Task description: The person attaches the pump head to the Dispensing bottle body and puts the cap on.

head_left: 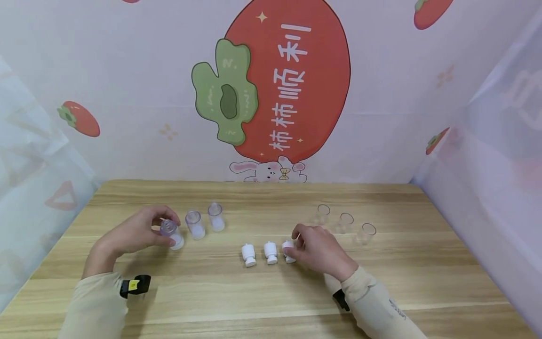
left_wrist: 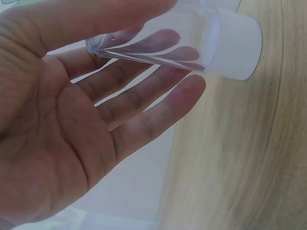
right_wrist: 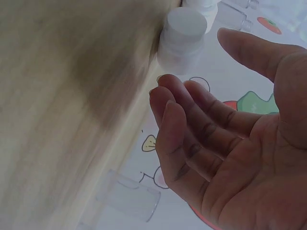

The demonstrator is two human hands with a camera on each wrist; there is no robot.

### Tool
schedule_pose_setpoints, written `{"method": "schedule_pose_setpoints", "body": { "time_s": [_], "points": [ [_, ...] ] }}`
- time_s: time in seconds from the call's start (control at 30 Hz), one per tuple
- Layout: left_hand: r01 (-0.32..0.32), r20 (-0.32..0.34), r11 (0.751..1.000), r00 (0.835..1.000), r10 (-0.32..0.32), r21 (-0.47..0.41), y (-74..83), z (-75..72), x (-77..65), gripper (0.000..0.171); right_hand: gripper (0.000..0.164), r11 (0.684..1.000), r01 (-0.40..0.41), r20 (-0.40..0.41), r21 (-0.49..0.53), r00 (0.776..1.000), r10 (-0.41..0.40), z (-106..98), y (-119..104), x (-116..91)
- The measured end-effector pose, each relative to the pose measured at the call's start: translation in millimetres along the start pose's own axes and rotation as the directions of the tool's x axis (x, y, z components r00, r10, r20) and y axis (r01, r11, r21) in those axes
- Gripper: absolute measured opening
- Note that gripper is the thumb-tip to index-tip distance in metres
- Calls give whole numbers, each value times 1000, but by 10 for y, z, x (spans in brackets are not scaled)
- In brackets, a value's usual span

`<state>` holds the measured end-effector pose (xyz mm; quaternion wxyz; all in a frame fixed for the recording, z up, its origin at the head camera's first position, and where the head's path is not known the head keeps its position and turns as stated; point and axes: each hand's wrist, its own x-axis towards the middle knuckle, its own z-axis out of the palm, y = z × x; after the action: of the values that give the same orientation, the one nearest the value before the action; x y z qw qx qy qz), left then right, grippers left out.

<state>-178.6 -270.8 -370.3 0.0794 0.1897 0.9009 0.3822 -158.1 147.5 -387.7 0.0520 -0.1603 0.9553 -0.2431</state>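
Note:
At the left, my left hand curls round a clear plastic bottle with a white end, which stands on the table white end down. Its fingers show through the clear wall in the left wrist view, with the thumb across the nearer side. My right hand is at the rightmost of three white plastic pieces, which have a wide body and a narrower neck. In the right wrist view that white piece stands beyond the gap between thumb and loosely bent fingers.
Two more clear bottles with white ends stand just right of my left hand. The other white pieces line up left of my right hand. Three clear open-rimmed cups stand behind it on the wooden table. A printed cloth hangs at the back.

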Motion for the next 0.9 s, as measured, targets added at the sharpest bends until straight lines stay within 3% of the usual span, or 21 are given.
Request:
{"method": "schedule_pose_setpoints", "body": {
  "time_s": [0.23, 0.53, 0.9],
  "points": [
    [-2, 6, 1000, 1000, 2, 9, 2, 4, 13, 36, 28, 1000, 10, 2, -15, 1000, -10, 30, 6, 0],
    [31, -43, 998, 999, -29, 48, 104, -20, -13, 35, 27, 999, 30, 22, -17, 999, -29, 58, 7, -7],
    [-19, -106, 999, 994, 15, -36, 295, -131, -103, 31, 24, 997, 69, -14, -40, 997, -69, 84, -4, -9]
  ]
}}
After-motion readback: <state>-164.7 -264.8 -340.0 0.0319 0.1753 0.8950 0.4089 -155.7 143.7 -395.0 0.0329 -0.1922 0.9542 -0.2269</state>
